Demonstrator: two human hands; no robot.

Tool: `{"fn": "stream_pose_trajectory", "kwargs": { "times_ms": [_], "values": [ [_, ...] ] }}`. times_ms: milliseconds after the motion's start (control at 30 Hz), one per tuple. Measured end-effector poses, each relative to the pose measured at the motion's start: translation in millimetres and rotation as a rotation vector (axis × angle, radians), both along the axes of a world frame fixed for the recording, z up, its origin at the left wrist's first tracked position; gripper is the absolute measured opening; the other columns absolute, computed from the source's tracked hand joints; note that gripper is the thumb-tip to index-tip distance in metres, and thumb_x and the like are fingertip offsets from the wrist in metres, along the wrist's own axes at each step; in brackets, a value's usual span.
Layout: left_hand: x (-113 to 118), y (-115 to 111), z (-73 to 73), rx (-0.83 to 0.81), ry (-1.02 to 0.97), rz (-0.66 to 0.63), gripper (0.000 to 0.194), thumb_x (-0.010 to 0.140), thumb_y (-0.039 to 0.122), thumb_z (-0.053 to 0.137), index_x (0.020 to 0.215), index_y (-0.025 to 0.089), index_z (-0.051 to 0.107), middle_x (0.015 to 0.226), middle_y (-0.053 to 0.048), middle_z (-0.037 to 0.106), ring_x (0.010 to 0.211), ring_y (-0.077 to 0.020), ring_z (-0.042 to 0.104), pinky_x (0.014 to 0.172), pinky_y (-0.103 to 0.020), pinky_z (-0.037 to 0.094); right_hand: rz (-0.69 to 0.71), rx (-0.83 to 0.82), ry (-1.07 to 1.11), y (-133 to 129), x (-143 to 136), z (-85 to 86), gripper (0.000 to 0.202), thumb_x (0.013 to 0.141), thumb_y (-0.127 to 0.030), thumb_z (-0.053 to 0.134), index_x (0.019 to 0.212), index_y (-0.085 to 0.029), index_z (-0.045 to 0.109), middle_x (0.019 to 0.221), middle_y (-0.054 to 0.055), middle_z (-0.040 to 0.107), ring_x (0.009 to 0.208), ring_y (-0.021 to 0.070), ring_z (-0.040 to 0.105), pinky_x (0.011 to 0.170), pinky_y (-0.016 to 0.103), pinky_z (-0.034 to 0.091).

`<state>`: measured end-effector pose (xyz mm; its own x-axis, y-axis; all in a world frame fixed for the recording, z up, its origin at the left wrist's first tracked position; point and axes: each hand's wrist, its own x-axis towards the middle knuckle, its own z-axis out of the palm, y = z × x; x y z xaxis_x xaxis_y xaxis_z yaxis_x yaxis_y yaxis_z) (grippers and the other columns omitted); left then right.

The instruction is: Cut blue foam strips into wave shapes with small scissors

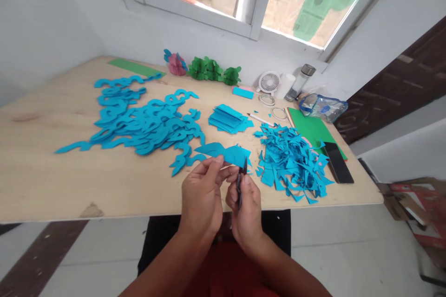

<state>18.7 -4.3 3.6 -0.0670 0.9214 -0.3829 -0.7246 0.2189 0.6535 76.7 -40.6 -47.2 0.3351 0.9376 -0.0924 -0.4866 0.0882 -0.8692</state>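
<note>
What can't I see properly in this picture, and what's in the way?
All in the head view:
Scissors: the right grip hides part of the handles.
Held blue paper: the left grip covers part of its near edge.
Clear pouch: its label is too small and blurred to read.
Dark brown panel: cut off by the picture's right edge.

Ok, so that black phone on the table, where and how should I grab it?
Probably by the near end of the black phone, pinching its two long edges, coming from the near right. It lies flat, with blue scraps and green sheets by its left side, while wooden tabletop borders its near end. The right hand holds scissors.
</note>
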Motion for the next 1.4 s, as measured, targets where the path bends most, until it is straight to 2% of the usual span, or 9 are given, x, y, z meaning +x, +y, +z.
{"fn": "stream_pose_trajectory", "kwargs": {
  "times_ms": [467, 833, 1400],
  "values": [
    [-2.2, -0.8, 2.4, -0.009, 0.007, -0.013, 0.024, 0.062, 0.021, 0.081, 0.070, 0.016, 0.058, 0.057, -0.001, 0.069, 0.055, -0.0135, 0.067, 0.063, -0.023, 0.053, -0.013, 0.014, 0.028, -0.7, -3.4, 1.6, 0.040, 0.087, -0.057, 0.055, 0.074, -0.019, 0.056, 0.048, -0.009, 0.031, 0.043, 0.0083, 0.018, 0.042, 0.025, 0.012],
    [-2.2, -1.5, 2.6, 0.003, 0.015, -0.022, 0.023, 0.063, 0.020, 0.080, 0.071, 0.017, 0.059, 0.057, 0.001, 0.068, 0.056, -0.0144, 0.067, 0.061, -0.025, 0.052, -0.033, -0.005, 0.000, -2.5, -3.1, -0.7, 0.041, 0.085, -0.058, 0.057, 0.072, -0.020, 0.056, 0.048, -0.009, 0.031, 0.044, 0.0086, 0.021, 0.043, 0.026, 0.014],
    [-4.2, 0.3, 3.1, 0.011, 0.064, 0.007, 0.023, 0.055, 0.019, 0.083, 0.065, 0.016, 0.062, 0.056, 0.003, 0.066, 0.054, -0.0114, 0.064, 0.064, -0.023, 0.053, -0.026, -0.068, 0.021, -5.0, -1.1, 1.1, 0.040, 0.084, -0.057, 0.059, 0.069, -0.019, 0.055, 0.045, -0.010, 0.028, 0.042, 0.0077, 0.019, 0.042, 0.024, 0.012]
  ]
}}
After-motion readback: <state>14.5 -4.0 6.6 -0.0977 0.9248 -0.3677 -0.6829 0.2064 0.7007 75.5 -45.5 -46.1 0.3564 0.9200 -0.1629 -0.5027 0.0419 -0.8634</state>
